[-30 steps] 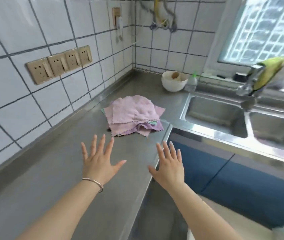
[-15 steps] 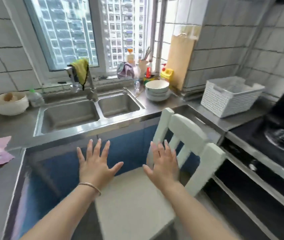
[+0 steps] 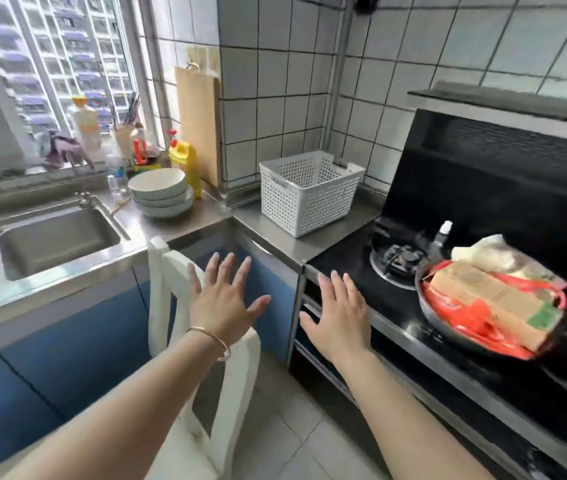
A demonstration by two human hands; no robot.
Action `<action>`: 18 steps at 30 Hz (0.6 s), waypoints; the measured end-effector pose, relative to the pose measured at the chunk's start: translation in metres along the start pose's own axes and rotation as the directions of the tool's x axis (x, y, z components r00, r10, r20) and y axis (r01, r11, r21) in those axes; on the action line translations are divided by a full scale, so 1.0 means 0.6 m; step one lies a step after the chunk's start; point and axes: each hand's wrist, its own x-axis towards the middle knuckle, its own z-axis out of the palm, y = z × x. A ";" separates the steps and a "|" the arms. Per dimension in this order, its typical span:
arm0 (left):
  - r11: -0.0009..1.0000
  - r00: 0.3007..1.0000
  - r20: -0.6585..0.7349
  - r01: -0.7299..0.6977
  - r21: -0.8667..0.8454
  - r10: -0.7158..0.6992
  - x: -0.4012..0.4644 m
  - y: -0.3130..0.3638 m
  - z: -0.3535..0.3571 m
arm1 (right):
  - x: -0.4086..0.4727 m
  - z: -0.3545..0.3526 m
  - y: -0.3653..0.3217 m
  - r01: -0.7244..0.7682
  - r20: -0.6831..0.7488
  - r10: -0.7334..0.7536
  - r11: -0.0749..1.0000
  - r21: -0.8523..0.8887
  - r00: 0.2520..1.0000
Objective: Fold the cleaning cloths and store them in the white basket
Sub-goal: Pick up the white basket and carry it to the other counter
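Observation:
The white perforated basket stands on the steel counter in the corner, between the sink side and the stove; nothing shows inside it. My left hand hovers with fingers spread, palm down, above a white chair. My right hand is spread the same way just to its right, in front of the stove's edge. Both hands hold nothing and are well short of the basket. The pink cleaning cloths are out of view.
A white chair stands below my hands against blue cabinets. Stacked bowls sit left of the basket beside the sink. A pan full of packets rests on the black stove at right. A cutting board leans by the window.
My view has swung right, from the pink cloth pile on the left counter, past the sink, to the basket corner and stove. Both hands stay spread and hold nothing.

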 end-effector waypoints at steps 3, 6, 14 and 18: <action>1.000 0.999 -0.030 -0.020 0.006 0.020 0.107 0.034 0.023 | 0.096 0.011 0.034 -0.015 -0.014 0.016 1.000 0.020 1.000; 1.000 0.999 -0.027 -0.029 -0.005 0.029 0.224 0.055 0.040 | 0.211 0.023 0.051 -0.044 -0.022 0.045 0.998 0.041 0.999; 0.999 1.000 0.022 0.018 -0.036 -0.017 0.536 0.075 0.071 | 0.503 0.008 0.118 -0.090 -0.061 0.094 0.994 0.067 0.994; 0.995 0.997 0.038 0.071 -0.076 -0.068 0.660 0.085 0.112 | 0.633 0.023 0.167 -0.113 -0.057 0.119 0.989 0.093 0.991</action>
